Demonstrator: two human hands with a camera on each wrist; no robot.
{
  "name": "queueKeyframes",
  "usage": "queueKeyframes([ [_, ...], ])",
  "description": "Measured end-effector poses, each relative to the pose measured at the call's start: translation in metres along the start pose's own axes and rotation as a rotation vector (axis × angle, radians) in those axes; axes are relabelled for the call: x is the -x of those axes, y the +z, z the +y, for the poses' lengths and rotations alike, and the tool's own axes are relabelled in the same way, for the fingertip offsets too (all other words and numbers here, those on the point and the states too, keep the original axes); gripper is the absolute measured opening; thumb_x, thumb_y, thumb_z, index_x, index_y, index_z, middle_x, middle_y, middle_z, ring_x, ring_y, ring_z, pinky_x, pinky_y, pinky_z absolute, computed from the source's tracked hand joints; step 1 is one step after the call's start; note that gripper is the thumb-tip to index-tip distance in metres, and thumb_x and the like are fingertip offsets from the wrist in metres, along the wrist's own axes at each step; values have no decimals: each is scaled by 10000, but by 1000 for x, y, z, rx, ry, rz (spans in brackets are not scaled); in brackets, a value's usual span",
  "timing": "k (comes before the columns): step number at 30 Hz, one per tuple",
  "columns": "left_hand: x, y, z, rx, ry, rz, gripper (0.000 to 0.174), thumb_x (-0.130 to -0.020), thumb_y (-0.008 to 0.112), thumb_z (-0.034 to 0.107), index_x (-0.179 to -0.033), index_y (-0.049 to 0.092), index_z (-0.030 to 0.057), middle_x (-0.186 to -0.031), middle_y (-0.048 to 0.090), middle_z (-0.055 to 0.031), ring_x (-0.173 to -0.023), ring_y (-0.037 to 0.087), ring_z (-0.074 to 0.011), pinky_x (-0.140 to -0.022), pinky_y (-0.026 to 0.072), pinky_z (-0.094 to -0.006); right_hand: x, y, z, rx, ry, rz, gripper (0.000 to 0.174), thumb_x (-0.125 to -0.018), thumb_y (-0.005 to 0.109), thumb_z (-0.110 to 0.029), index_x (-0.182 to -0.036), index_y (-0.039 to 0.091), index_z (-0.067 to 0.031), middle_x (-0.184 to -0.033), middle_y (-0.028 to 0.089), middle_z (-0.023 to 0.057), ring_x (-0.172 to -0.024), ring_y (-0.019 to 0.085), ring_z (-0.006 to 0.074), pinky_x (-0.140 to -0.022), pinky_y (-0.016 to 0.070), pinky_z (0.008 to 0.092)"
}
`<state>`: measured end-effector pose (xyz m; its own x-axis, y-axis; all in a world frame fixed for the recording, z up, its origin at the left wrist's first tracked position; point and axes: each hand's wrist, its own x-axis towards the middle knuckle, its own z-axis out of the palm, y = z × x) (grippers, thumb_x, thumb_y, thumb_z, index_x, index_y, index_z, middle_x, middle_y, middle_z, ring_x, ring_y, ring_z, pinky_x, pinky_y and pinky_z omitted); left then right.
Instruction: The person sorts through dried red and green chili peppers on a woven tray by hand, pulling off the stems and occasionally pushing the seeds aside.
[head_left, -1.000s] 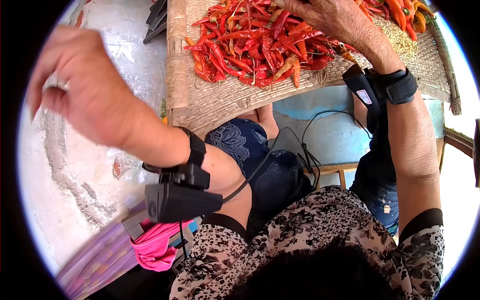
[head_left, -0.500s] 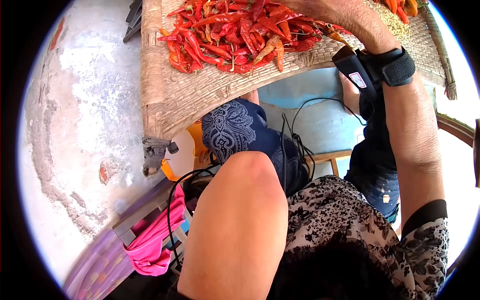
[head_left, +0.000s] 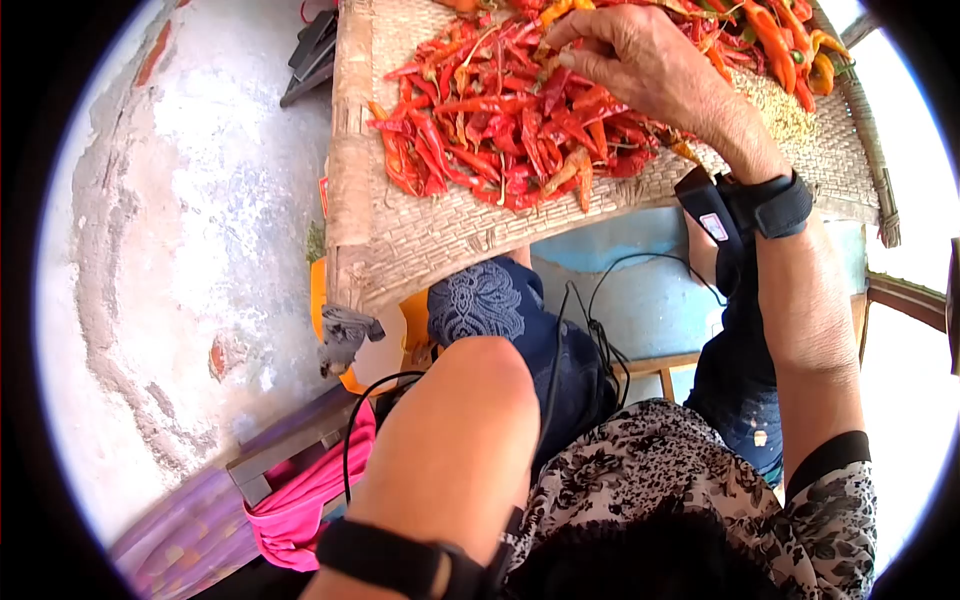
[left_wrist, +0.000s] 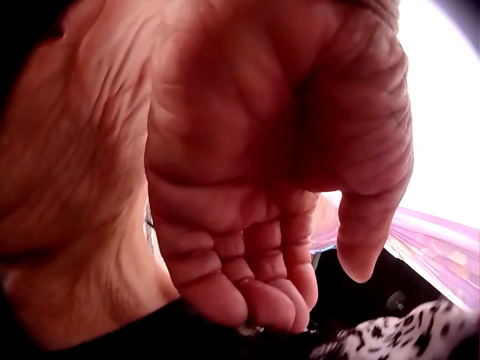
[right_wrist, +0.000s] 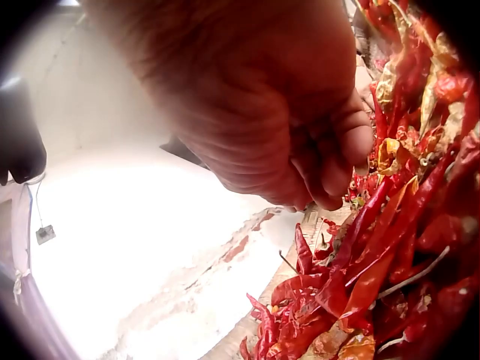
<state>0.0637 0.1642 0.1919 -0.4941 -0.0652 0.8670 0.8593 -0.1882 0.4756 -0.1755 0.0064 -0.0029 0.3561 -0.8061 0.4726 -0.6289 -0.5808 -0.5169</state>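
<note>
A heap of red chili peppers (head_left: 470,130) lies on the woven mat (head_left: 420,230) at the top of the head view. My right hand (head_left: 650,75) hovers over the heap, its fingers loosely bent with nothing visible between them. In the right wrist view, the fingertips of this hand (right_wrist: 300,142) are close beside the chilies (right_wrist: 367,255). My left arm (head_left: 450,430) is folded back with the elbow forward, leaving its hand outside the head view. The left wrist view shows that left hand (left_wrist: 240,150) palm on, fingers loosely curled and holding nothing, near patterned cloth (left_wrist: 405,330).
Pale seeds (head_left: 780,105) are spread at the mat's right, below larger orange peppers (head_left: 775,45). A black cable (head_left: 600,340) hangs over my legs. A rough wall (head_left: 220,200) runs along the left, with pink cloth (head_left: 310,490) lower down.
My left hand has swung from the left side back towards my body, out of the head view. The right hand stays over the chilies while the head view shifts.
</note>
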Motion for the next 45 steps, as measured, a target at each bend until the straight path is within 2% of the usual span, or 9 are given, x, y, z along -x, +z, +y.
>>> queueKeyframes([
  [2, 0, -24, -4, 49, 27, -43, 88, -786, 627, 64, -702, 646, 48, -769, 653, -67, -593, 613, -135, -530, 494, -228, 2, 5, -1, 44, 71, 111, 181, -833, 649, -141, -977, 690, -40, -836, 682, 159, -806, 674, 303, -740, 545, 398],
  [7, 14, -129, -24, 232, 233, 120, 87, -791, 630, 69, -709, 653, 49, -774, 658, -67, -589, 611, -133, -533, 487, -221, -1, 7, 7, 51, 191, 174, 157, -826, 632, -183, -906, 680, -57, -784, 673, 167, -755, 668, 347, -673, 549, 444],
  [10, 45, -185, -59, -1134, -582, 789, 250, -913, 622, 236, -1077, 632, 47, -959, 642, -74, -910, 576, -142, -816, 450, -267, -5, 7, 15, 73, 205, 169, 176, -829, 633, -198, -919, 679, -55, -762, 668, 166, -739, 665, 338, -658, 541, 423],
  [11, 51, -194, -79, -1626, -1026, 662, 280, -905, 619, 225, -1133, 611, 63, -1050, 632, -106, -988, 580, -210, -901, 435, -314, -5, 5, 17, 76, 217, 151, 185, -828, 641, -179, -948, 674, -42, -751, 664, 167, -721, 661, 330, -652, 535, 401],
  [12, 66, -202, -92, -2080, -1019, 227, 340, -887, 618, 202, -1194, 576, 60, -1157, 598, -151, -1080, 553, -299, -946, 423, -384, -4, 6, 20, 135, 212, 148, 185, -821, 645, -183, -931, 671, -37, -745, 660, 172, -722, 662, 334, -647, 535, 411],
  [17, 108, -221, -135, -1909, -1316, 197, 348, -856, 600, 136, -1177, 563, 6, -1170, 591, -197, -1103, 545, -369, -929, 430, -414, -2, 2, 20, 375, 262, 13, 141, -798, 624, -156, -845, 645, -24, -749, 661, 165, -735, 675, 340, -628, 546, 438],
  [25, 115, -222, -130, -1863, -1142, 230, 181, -849, 572, 49, -1020, 582, -10, -952, 647, -220, -874, 600, -425, -744, 475, -458, -2, 4, 12, 414, 245, -62, 152, -783, 645, -169, -878, 653, -50, -799, 676, 140, -763, 684, 312, -631, 551, 415],
  [37, 109, -214, -125, -1894, -953, 526, 134, -909, 596, 72, -1036, 592, 30, -858, 659, -92, -770, 614, -172, -709, 486, -299, -6, 6, 5, 184, 220, 15, 194, -805, 638, -162, -959, 672, -48, -927, 656, 160, -867, 662, 328, -719, 547, 424],
  [45, 116, -210, -118, -1698, -1040, 692, 357, -817, 659, 24, -1161, 570, 58, -947, 677, -111, -890, 660, -199, -782, 518, -315, -2, -5, 23, 103, 133, 110, 246, -797, 690, -142, -995, 647, -2, -842, 662, 175, -764, 665, 312, -683, 527, 402],
])
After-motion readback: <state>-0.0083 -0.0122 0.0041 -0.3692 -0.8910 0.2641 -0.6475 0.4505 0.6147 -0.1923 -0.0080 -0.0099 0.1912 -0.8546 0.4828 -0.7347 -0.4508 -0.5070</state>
